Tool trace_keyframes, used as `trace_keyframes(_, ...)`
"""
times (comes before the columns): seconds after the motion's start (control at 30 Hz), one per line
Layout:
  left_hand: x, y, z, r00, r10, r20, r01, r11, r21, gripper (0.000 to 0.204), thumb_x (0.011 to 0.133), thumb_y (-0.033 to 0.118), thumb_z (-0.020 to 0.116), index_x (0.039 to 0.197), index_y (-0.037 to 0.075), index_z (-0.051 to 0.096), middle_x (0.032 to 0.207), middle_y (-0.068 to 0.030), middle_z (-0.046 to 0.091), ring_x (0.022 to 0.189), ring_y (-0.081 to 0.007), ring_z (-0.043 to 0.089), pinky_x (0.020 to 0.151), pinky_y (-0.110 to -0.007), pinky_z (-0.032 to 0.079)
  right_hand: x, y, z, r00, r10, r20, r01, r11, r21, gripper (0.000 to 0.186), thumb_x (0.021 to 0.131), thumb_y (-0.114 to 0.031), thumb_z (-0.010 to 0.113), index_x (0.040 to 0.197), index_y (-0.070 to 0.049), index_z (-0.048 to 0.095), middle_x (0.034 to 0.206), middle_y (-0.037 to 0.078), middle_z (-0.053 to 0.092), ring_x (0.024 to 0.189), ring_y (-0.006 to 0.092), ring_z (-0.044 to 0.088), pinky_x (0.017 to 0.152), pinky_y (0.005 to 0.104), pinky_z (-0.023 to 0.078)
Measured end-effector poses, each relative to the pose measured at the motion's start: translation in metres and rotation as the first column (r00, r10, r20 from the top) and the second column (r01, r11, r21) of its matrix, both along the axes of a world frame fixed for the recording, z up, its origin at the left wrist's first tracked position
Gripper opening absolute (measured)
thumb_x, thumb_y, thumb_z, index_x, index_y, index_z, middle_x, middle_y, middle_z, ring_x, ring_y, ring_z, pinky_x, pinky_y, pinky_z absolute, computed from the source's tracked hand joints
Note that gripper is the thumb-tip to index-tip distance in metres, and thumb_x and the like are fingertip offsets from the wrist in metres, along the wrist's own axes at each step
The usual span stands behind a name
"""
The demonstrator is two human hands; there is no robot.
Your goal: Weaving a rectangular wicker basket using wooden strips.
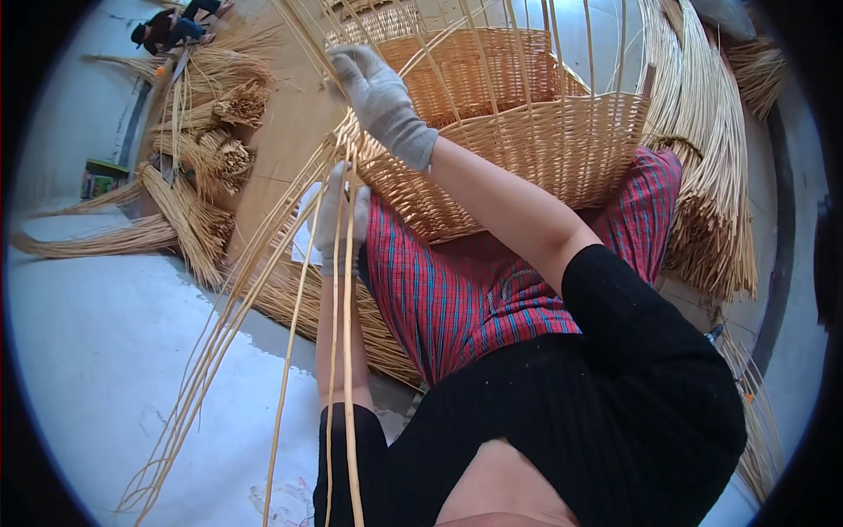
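A half-woven wicker basket [527,149] lies tilted against my lap, its bare upright stakes [479,61] pointing away from me. Both my hands wear pale grey knit gloves. At the basket's left corner my left hand [341,220] is closed around long willow rods [349,351], whose loose ends trail down past my forearm. Above it, my right hand [379,101] has its fingers curled on rods at the basket's left end; its fingertips are partly hidden. More weaving rods [237,303] fan out from this corner toward the lower left.
Bundles of willow rods [198,158] lie at the far left, with a large bundle [702,176] at right. More rods [378,338] lie beside my left knee. Another person [180,26] sits at the far left. Red plaid cloth [465,299] covers my lap.
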State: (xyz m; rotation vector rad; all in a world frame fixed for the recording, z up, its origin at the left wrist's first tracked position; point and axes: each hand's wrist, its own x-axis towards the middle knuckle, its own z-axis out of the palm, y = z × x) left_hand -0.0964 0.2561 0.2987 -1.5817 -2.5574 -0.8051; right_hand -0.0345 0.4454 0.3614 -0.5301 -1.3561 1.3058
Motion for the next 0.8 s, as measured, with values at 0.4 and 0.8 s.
trace_keyframes(0.4, -0.014, 0.007, -0.007, 1.0, -0.029, -0.007, 0.029, 1.0, -0.009, 0.049, 0.095, 0.03, 0.078, 0.138, 0.014, 0.061, 0.102, -0.0152, 0.074, 0.09, -0.0349, 0.074, 0.077, -0.046, 0.059, 0.101, -0.035, -0.073, 0.899, 0.434, -0.054, -0.429, 0.851, -0.302, 0.043, 0.115, -0.044, 0.043, 0.095, -0.008, 0.057, 0.08, 0.0, 0.05, 0.07, 0.0118, 0.053, 0.077, 0.031, 0.057)
trace_keyframes(0.8, 0.026, 0.092, -0.02, 0.528, -0.13, 0.839, 0.019, 0.99, 0.141, 0.028, 0.103, 0.031, 0.072, 0.113, 0.009, 0.058, 0.089, -0.0048, 0.066, 0.053, -0.0148, 0.065, 0.045, -0.028, 0.051, 0.198, 0.014, -0.142, 0.996, 0.078, 0.037, -0.06, 0.936, -0.348, 0.017, 0.104, -0.012, 0.07, 0.121, -0.007, 0.069, 0.103, 0.003, 0.075, 0.087, 0.0117, 0.069, 0.077, 0.0272, 0.056)
